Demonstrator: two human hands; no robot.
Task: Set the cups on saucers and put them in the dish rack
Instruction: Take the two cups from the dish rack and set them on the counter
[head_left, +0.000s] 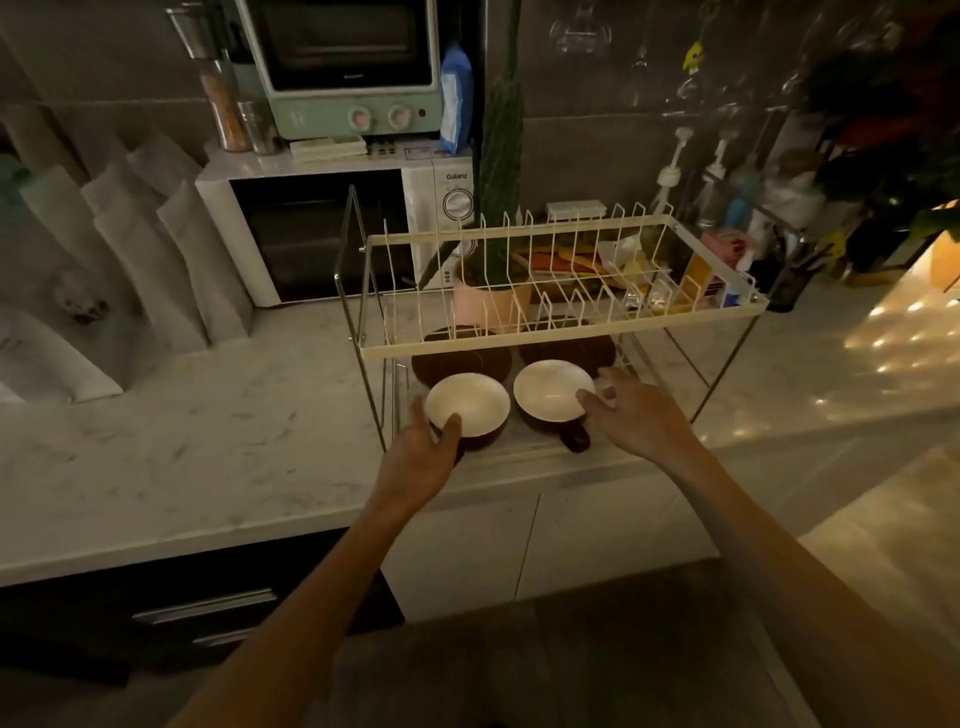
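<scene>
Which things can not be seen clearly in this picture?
- Left cup, head view: its handle is hidden behind the left hand.
- Saucers: partly hidden by the rack rail and the cups.
- Right hand: contact with the right cup is unclear.
</scene>
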